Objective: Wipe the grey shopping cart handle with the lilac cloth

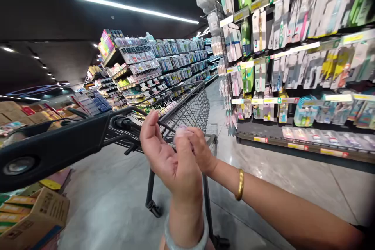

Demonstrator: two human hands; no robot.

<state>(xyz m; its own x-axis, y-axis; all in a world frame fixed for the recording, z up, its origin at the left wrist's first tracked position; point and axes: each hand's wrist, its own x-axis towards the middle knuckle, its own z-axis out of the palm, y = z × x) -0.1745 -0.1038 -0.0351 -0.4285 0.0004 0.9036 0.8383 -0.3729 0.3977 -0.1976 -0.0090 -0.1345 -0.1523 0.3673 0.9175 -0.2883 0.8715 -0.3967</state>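
My left hand [168,160], with a pale bangle [187,238] on its wrist, is raised in the middle with its fingers partly curled. Its thumb presses toward my right hand [202,152], which reaches in from the right and wears a gold bracelet [240,184]. The two hands meet, and the right fingers are closed behind the left thumb. A small pale blur [182,130] shows where the fingertips come together; what it is, I cannot make out. Just beyond the hands stands a wire shopping cart [190,103], which neither hand is seen gripping.
Toothbrush packs [315,66] hang in rows on the shelf [293,146] at right. The cart's dark handle [55,140] extends across the left. A cardboard box [51,211] with packages sits at lower left. Stocked shelves [175,62] line the aisle behind; grey floor [102,195] lies below.
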